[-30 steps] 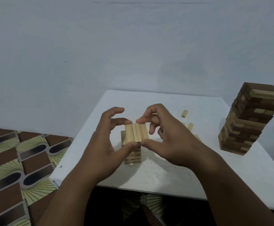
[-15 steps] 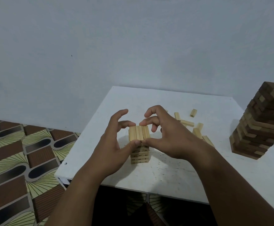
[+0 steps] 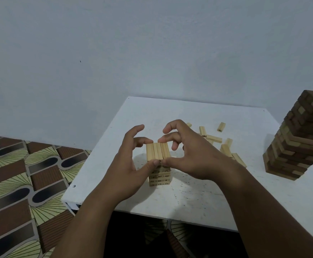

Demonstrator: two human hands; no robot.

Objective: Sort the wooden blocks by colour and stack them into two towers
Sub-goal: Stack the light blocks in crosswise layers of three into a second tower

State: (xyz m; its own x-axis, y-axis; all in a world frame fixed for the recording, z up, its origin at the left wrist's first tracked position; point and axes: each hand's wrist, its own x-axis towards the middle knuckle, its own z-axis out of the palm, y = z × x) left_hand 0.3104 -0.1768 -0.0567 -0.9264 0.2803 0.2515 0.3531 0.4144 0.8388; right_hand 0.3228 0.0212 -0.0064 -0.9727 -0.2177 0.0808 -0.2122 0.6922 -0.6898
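A: So, both hands are squaring up the top layer of the light tower [image 3: 159,172], near the front-left of the white surface [image 3: 245,116]. The left hand [image 3: 127,170] pinches the three top blocks [image 3: 157,151] with thumb at the near end and a fingertip at the far end; the right hand [image 3: 194,155] does the same from the other side.

B: How would you do this step well?

A: I'd press lightly and evenly from both ends, keep the three flush with the layers under them, then let go of both grips straight outward so nothing drags.

B: And the count?

A: Three blocks in the top layer. Below it I can make out about four layers, partly hidden by the thumbs. Some seven loose light blocks [image 3: 214,139] lie scattered behind the right hand; a few overlap, so that is uncertain. One tall mixed tower [image 3: 299,140] of dark and light blocks stands well apart on the right.
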